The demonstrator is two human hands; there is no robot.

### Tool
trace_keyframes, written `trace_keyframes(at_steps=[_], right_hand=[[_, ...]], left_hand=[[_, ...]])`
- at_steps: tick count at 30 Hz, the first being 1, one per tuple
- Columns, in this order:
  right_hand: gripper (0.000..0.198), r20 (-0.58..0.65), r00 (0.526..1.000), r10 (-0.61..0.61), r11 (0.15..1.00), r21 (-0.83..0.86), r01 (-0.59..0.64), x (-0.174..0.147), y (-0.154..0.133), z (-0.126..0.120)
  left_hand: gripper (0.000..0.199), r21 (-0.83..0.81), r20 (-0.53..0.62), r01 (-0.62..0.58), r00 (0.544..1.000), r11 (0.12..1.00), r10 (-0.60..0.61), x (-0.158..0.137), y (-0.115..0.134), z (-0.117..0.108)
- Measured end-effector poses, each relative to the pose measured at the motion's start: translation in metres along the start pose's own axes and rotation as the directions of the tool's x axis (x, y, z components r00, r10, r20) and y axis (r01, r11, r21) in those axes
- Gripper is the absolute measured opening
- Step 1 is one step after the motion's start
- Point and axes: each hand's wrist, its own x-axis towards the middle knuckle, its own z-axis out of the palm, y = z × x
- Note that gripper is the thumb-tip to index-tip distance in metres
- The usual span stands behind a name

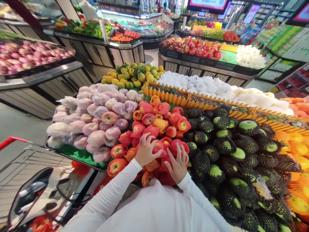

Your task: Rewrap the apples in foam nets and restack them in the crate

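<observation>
My left hand (147,150) rests on the pile of apples, fingers spread and curved over apples in red foam nets (158,146). To its right, my right hand (178,163) touches another apple in a red foam net (181,147), its fingers apart and pointing forward. Neither hand has lifted anything off the pile. Around them lie more apples, some in red nets and some in orange ones, such as the apple in an orange net (116,166) at the front left. A bare red apple (171,131) shows just beyond my hands.
Paper-wrapped fruit (96,138) fills the left of the stand; green fruit in black nets (224,145) lies on the right. Mangoes (130,75) and white-wrapped fruit (207,85) are behind. A shopping cart (26,161) with a bag stands at left.
</observation>
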Motion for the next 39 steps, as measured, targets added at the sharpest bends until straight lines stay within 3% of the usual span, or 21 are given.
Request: trace_keyframes(at_steps=[3, 7, 11, 14, 16, 18, 22, 25, 27, 30, 32, 34, 36, 39], right_hand=[[0.063, 0.031, 0.993, -0.110, 0.993, -0.035, 0.111, -0.007, -0.002, 0.007], [0.078, 0.076, 0.975, -0.210, 0.976, -0.046, 0.214, -0.012, -0.004, 0.024], [0.074, 0.098, 0.973, -0.209, 0.977, -0.024, 0.213, -0.012, -0.003, 0.033], [0.068, 0.091, 0.971, -0.223, 0.974, -0.016, 0.225, -0.012, -0.003, 0.034], [0.067, 0.086, 0.967, -0.239, 0.970, -0.019, 0.242, -0.013, -0.002, 0.035], [0.070, 0.079, 0.962, -0.260, 0.965, -0.024, 0.262, -0.014, -0.002, 0.036], [0.080, 0.049, 0.952, -0.303, 0.953, -0.013, 0.304, -0.015, -0.003, 0.039], [0.089, 0.032, 0.945, -0.325, 0.946, 0.009, 0.324, -0.015, -0.002, 0.042], [0.093, 0.018, 0.941, -0.337, 0.941, 0.012, 0.337, -0.015, -0.002, 0.043], [0.097, -0.004, 0.942, -0.334, 0.942, 0.016, 0.334, -0.014, -0.002, 0.044], [0.098, -0.006, 0.948, -0.319, 0.947, 0.035, 0.319, -0.013, -0.004, 0.044], [0.101, -0.011, 0.954, -0.301, 0.951, 0.066, 0.301, -0.010, -0.008, 0.045], [0.106, -0.013, 0.965, -0.263, 0.960, 0.097, 0.263, -0.006, -0.016, 0.045], [0.112, -0.017, 0.985, -0.170, 0.978, 0.120, 0.171, 0.004, -0.033, 0.045]], left_hand=[[0.037, 0.111, -0.016, 0.022, 1.000, 0.994, -0.020, 0.002, -0.008, 0.004], [0.053, 0.116, -0.074, 0.059, 0.996, 0.992, -0.051, -0.006, -0.016, 0.011], [0.070, 0.146, -0.201, 0.124, 0.975, 0.981, -0.093, -0.031, -0.031, 0.002], [0.071, 0.153, -0.338, 0.313, 0.908, 0.937, -0.248, -0.067, -0.052, -0.017], [0.070, 0.145, -0.433, 0.505, 0.806, 0.851, -0.404, -0.102, -0.069, -0.030], [0.069, 0.126, -0.508, 0.690, 0.662, 0.713, -0.551, -0.147, -0.083, -0.037], [0.069, 0.101, -0.561, 0.919, 0.370, 0.382, -0.741, -0.258, -0.094, -0.019], [0.070, 0.128, -0.471, 0.985, 0.161, 0.113, -0.868, -0.346, -0.077, 0.016], [0.071, 0.160, -0.318, 0.983, -0.032, -0.087, -0.948, -0.399, -0.057, 0.043], [0.075, 0.220, -0.110, 0.939, -0.245, -0.264, -0.963, -0.460, -0.022, 0.077], [0.076, 0.220, -0.068, 0.921, -0.313, -0.320, -0.947, -0.484, -0.006, 0.092], [0.074, 0.211, -0.069, 0.916, -0.335, -0.342, -0.940, -0.498, -0.002, 0.098], [0.072, 0.209, -0.085, 0.919, -0.323, -0.334, -0.943, -0.504, -0.013, 0.098], [0.069, 0.212, -0.119, 0.933, -0.270, -0.290, -0.955, -0.505, -0.053, 0.089]])
